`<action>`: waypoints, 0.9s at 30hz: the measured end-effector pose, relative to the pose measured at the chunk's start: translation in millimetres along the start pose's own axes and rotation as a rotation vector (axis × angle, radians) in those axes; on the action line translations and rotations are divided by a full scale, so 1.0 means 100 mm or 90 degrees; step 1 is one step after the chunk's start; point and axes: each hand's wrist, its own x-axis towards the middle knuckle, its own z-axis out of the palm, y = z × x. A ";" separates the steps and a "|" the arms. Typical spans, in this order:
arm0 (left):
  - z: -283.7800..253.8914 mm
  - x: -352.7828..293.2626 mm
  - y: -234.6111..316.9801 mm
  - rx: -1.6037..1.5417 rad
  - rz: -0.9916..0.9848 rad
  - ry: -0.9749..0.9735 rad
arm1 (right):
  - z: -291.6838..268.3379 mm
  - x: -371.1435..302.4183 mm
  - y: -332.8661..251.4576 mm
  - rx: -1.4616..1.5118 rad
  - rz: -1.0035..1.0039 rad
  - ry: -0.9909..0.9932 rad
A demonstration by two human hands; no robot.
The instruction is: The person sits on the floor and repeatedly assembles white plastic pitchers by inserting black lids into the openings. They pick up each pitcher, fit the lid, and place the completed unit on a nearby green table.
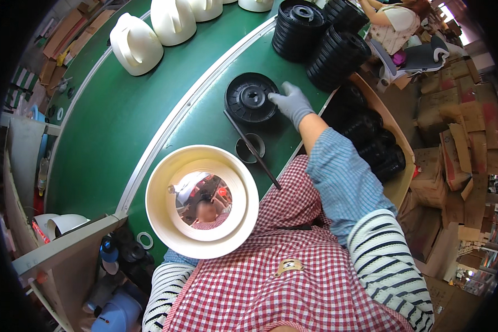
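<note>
Nearest to me, the seated person's red-checked apron (pixel 293 288) fills the lap, with a striped sleeve (pixel 387 254) along the right arm. Over the left arm sits a round cream vessel (pixel 156 206), its open mouth turned upward and its shiny bottom (pixel 205 205) mirroring a person; it hides the left hand, so from here I can't tell whether that one is closed on it. Just beyond, on the green worktop (pixel 205 124), a thin dark rod (pixel 252 149) lies slanting across a small dark cup (pixel 263 146), one end close to the rim of a black ribbed disc (pixel 253 98). That disc lies flat on the worktop, and at its right edge is the right hand (pixel 294 103) in a grey glove, thumb stretched to the rim; whether the fingers grip it, I can't make out. To the right, beside the worktop, a tan box (pixel 408 166) holds more black parts (pixel 365 124). A pale metal rail (pixel 188 104) curves along the green surface, and past it cream jug-like shells (pixel 135 47) stand in a row, while tall stacks of black discs (pixel 300 36) rise on the near side of it. Farther off, at the upper right, another person (pixel 398 22) is near a grey chair (pixel 412 61), with flattened cardboard (pixel 454 116) heaped behind the box
</note>
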 end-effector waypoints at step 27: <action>0.26 0.64 -0.66 -0.061 0.009 -0.092 | -1.38 -3.28 1.04 0.098 -0.268 -0.634</action>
